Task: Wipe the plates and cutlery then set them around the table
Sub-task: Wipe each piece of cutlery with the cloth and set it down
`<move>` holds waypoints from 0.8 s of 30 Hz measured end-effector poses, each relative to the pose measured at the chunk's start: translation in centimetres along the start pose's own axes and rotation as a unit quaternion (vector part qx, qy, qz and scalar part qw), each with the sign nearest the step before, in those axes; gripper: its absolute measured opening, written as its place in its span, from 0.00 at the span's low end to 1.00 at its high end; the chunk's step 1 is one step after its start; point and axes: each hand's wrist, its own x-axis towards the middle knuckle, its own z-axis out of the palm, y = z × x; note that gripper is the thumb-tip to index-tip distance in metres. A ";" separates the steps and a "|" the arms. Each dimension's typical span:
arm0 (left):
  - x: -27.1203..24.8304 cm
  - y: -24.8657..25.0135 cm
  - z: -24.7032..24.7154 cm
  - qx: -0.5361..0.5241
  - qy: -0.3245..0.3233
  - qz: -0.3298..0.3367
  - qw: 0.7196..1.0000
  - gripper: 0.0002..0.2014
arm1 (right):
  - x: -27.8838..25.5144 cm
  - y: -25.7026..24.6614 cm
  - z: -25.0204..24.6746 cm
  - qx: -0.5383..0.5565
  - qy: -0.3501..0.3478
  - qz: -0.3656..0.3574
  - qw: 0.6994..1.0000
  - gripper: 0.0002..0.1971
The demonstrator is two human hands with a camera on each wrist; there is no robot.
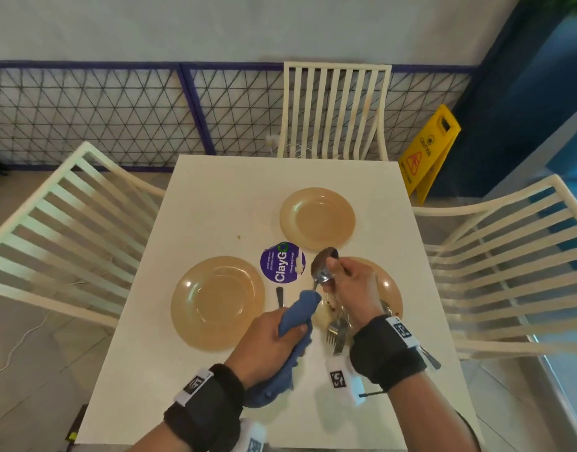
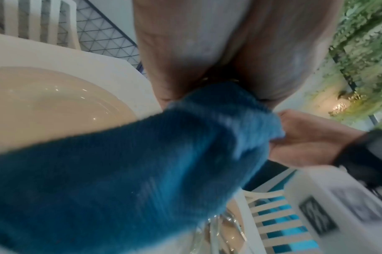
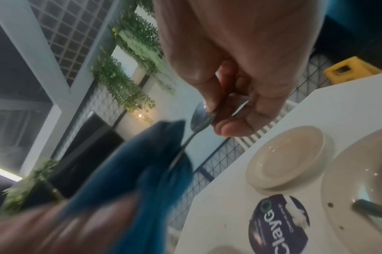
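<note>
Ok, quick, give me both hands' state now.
Left hand: grips the blue cloth, wrapped round the spoon's handle.
Right hand: pinches the spoon by its bowl.

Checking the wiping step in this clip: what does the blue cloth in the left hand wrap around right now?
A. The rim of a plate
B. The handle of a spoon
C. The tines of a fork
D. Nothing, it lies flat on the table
B: the right hand pinches the spoon by its bowl, and its handle runs down into the blue cloth gripped by the left hand.
</note>
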 end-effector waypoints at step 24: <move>-6.8 -9.7 -11.5 -0.017 0.088 -0.102 0.991 0.09 | 2.5 11.0 12.3 -0.363 -0.094 0.084 0.923 0.09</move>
